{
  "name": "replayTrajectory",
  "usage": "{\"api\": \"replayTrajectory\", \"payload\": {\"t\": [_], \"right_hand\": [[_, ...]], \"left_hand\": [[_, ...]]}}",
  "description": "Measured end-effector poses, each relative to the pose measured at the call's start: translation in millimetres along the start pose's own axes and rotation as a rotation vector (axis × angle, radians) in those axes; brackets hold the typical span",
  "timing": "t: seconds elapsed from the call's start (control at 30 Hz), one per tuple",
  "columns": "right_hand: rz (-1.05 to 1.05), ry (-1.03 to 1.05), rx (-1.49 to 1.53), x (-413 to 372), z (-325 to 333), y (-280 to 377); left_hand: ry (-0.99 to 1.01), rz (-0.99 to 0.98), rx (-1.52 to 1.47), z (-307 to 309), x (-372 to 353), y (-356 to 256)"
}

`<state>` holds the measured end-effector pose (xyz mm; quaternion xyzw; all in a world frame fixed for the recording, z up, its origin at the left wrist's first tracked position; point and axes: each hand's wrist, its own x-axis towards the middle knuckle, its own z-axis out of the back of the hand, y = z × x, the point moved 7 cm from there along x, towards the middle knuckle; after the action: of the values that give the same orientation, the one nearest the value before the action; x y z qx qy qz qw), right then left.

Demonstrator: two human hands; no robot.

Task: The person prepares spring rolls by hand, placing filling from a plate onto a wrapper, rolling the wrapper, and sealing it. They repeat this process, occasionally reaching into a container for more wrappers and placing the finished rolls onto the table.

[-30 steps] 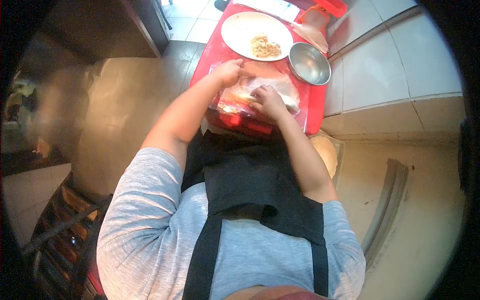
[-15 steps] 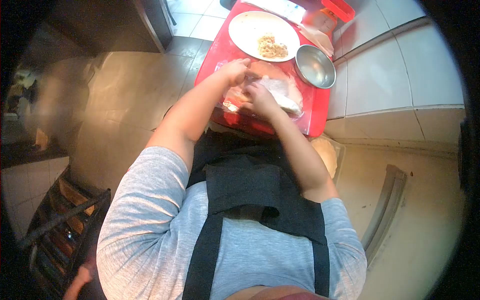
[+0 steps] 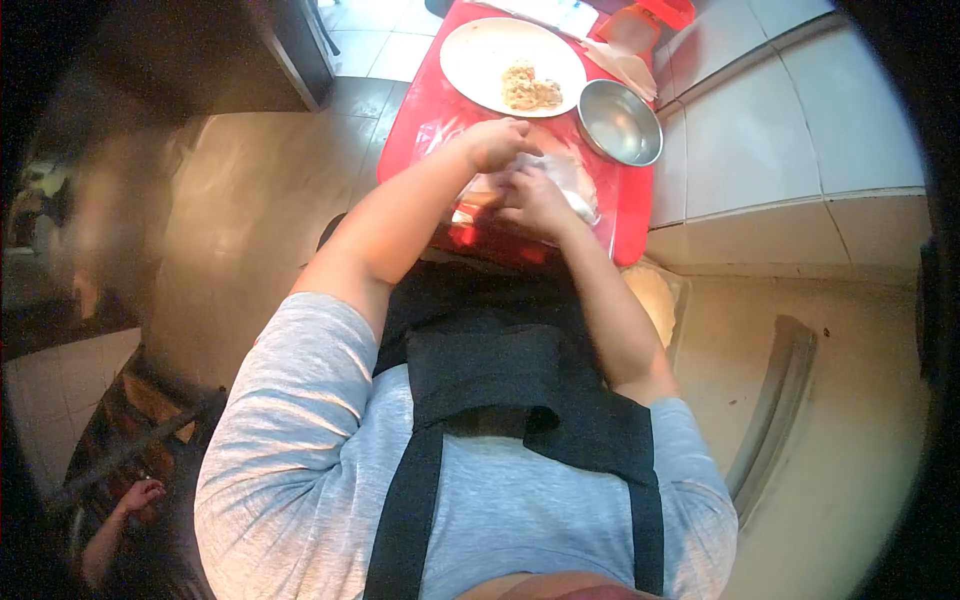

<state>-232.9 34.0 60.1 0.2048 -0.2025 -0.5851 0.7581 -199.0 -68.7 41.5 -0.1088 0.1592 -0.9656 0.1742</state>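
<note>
A flat, pale orange-pink piece of food [image 3: 553, 143], perhaps raw meat, lies on a clear plastic sheet [image 3: 440, 133] on the red table. A whitish piece [image 3: 580, 205] rests over its right side. My left hand [image 3: 500, 145] reaches in from the left, fingers bent and closed at the food's upper middle. Just below and to the right, my right hand [image 3: 537, 198] is over the food and the whitish piece, its fingers curled in and slightly blurred. What the fingertips pinch is hidden.
Beyond my hands a white plate [image 3: 470, 60] holds crumbly yellowish filling [image 3: 528, 88]. A metal bowl [image 3: 620, 122] stands to its right. An orange-red scale [image 3: 640, 28] is behind, near the tiled wall [image 3: 750, 140]. Another person's hand [image 3: 143, 494] shows at lower left.
My left hand has moved right, closer to my right hand, over the food. The view has shifted slightly. The other person's hand at lower left has risen.
</note>
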Motion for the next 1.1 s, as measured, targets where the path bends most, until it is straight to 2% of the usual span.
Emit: {"api": "replayTrajectory", "payload": {"t": [0.07,0.13,0.17,0.23,0.3,0.37,0.53,0.63,0.7,0.73,0.8,0.87,0.9,0.93,0.97,1.0,1.03,1.1], "right_hand": [[-0.038,0.038,-0.087,-19,14,-29],[-0.048,0.045,-0.106,-31,15,-44],[-0.037,0.033,-0.083,-36,13,-47],[-0.054,0.056,-0.037,-37,18,-44],[-0.117,0.132,0.012,-39,24,-44],[-0.116,0.115,0.006,-45,26,-47],[-0.069,0.038,0.061,-55,24,-56],[-0.117,-0.012,0.082,-66,35,-55],[-0.141,-0.097,0.107,-78,29,-64],[-0.149,-0.071,0.081,-78,28,-66],[-0.157,-0.038,0.029,-69,31,-65],[0.036,-0.072,-0.184,-50,37,-38],[-0.051,-0.045,-0.103,-40,30,-36],[-0.122,0.014,-0.059,-32,13,-46],[-0.109,0.035,-0.060,-27,1,-48],[-0.096,0.064,-0.062,-23,-6,-48],[-0.083,0.051,-0.045,-20,-2,-44],[-0.074,0.050,-0.006,-25,-1,-39]], "left_hand": [[0.088,0.161,-0.247,-6,3,0],[0.090,0.029,-0.254,-40,16,25],[0.130,0.139,-0.494,-51,19,33],[0.128,0.610,-1.090,-50,13,33],[0.116,0.244,-0.889,-80,28,59],[0.138,0.095,-0.716,-88,31,62],[0.264,0.237,-0.379,-23,11,13],[0.249,0.239,-0.435,-28,11,18],[0.245,0.148,-0.217,-21,11,9],[0.239,0.102,-0.105,-15,10,1],[0.266,0.333,-0.647,-20,5,6],[0.235,0.355,-0.836,-32,10,17],[0.219,0.366,-0.929,-38,13,23],[0.203,0.267,-0.812,-32,13,20],[0.176,0.174,-0.693,-27,12,15],[0.155,0.001,-0.281,-31,14,17],[0.121,-0.108,-0.085,-33,15,16],[0.171,0.479,-1.208,-59,19,44]]}}
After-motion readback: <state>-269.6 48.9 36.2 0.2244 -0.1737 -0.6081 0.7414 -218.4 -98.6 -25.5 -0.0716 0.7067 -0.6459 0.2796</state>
